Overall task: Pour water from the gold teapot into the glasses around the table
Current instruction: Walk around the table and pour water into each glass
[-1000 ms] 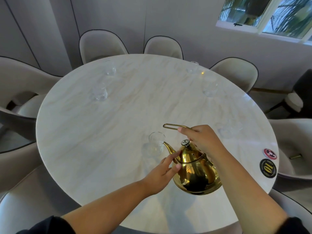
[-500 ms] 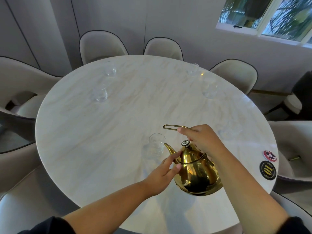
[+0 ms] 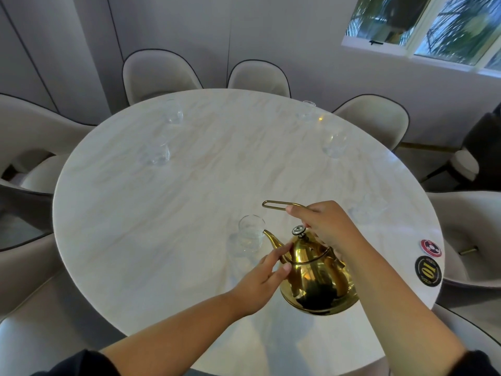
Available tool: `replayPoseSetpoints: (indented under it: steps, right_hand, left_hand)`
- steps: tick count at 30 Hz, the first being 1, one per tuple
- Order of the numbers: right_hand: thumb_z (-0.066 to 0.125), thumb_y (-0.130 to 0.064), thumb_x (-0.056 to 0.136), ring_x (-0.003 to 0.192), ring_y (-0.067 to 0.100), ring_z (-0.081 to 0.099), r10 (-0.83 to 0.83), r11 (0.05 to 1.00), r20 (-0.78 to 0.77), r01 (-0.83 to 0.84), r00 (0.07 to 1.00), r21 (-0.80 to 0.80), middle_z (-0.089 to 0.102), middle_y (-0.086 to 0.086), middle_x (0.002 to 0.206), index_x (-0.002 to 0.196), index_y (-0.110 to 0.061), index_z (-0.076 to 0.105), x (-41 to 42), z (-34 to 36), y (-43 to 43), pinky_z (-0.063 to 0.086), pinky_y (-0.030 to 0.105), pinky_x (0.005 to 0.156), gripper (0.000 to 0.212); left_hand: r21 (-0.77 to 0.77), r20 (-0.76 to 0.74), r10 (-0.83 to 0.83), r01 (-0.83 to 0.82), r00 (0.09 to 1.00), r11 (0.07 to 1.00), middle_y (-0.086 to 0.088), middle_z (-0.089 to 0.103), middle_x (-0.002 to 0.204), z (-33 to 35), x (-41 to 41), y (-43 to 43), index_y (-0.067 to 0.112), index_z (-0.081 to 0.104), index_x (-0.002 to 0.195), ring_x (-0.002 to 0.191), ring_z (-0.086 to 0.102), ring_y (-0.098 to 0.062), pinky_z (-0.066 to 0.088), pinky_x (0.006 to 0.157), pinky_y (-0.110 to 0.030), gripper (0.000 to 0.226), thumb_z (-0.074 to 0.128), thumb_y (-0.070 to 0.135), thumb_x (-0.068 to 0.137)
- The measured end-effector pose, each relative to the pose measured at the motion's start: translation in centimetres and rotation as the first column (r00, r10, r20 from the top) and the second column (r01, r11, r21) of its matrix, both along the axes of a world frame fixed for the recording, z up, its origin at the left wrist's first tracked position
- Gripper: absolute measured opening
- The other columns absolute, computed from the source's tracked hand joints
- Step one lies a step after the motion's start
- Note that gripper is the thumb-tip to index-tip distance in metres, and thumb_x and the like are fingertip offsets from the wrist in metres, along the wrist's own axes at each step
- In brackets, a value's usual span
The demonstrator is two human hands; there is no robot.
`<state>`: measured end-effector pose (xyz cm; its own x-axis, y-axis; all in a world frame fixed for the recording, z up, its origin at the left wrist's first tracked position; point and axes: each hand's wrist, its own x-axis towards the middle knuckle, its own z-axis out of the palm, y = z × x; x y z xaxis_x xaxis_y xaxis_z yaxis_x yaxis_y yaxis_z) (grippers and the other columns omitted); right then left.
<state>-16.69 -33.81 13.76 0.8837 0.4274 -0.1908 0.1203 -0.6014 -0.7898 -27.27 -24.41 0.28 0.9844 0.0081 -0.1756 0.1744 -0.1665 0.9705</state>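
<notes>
The gold teapot [image 3: 317, 278] hangs tilted above the round marble table [image 3: 135, 213], its spout at the rim of the nearest clear glass [image 3: 249, 236]. My right hand [image 3: 325, 226] grips the teapot's wire handle from above. My left hand [image 3: 260, 280] rests straight fingers against the pot's left side below the spout. Other clear glasses stand around the table: two at the far left [image 3: 173, 114] [image 3: 160, 154], two at the far right [image 3: 306, 111] [image 3: 334, 143], one to the right [image 3: 366, 208].
Pale upholstered chairs [image 3: 160, 74] ring the table on all sides. Two round stickers [image 3: 428, 270] lie at the table's right edge. A window [image 3: 423, 28] sits in the wall at upper right.
The teapot and both hands have stayed nearly still at the nearest glass; only the view has shifted slightly.
</notes>
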Motion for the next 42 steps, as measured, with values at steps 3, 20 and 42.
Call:
replayPoseSetpoints:
  steps: [3,20,42]
  right_hand:
    - [0.066,-0.041,0.083,0.024,0.005,0.028,-0.020,0.999,-0.001,0.020,1.000,0.033,0.029,-0.011,0.034,0.049,-0.014,0.043,0.0,-0.4,-0.3,0.025,0.023,0.045,0.050]
    - [0.068,-0.033,0.084,0.034,0.009,0.021,-0.195,0.923,-0.082,0.211,0.977,0.321,0.025,-0.003,0.042,0.042,-0.018,0.034,-1.9,-4.0,-3.3,0.022,0.027,0.048,0.056]
    - [0.063,-0.021,0.087,0.035,0.009,0.021,-0.412,0.636,-0.133,0.389,0.901,0.666,0.027,-0.005,0.037,0.048,-0.011,0.034,-8.4,-4.2,-13.1,0.023,0.022,0.040,0.050]
  left_hand:
    - [0.008,-0.006,-0.003,0.004,1.000,1.000,0.010,0.032,0.150,-0.1,0.0,0.1,0.059,0.022,0.135,0.131,0.041,-0.011,0.029,0.111,-0.031,0.049,0.031,0.067,0.088]
    - [0.354,0.001,-0.097,0.090,0.995,0.931,0.009,0.024,0.152,0.6,-0.8,0.6,0.047,0.016,0.143,0.113,0.052,-0.008,0.037,0.100,-0.023,0.051,0.030,0.055,0.094]
    - [0.438,0.346,-0.130,-0.037,0.929,0.898,0.012,0.023,0.145,0.4,-1.0,-7.9,0.056,0.020,0.127,0.127,0.021,0.010,0.028,0.108,-0.019,0.042,0.024,0.066,0.087]
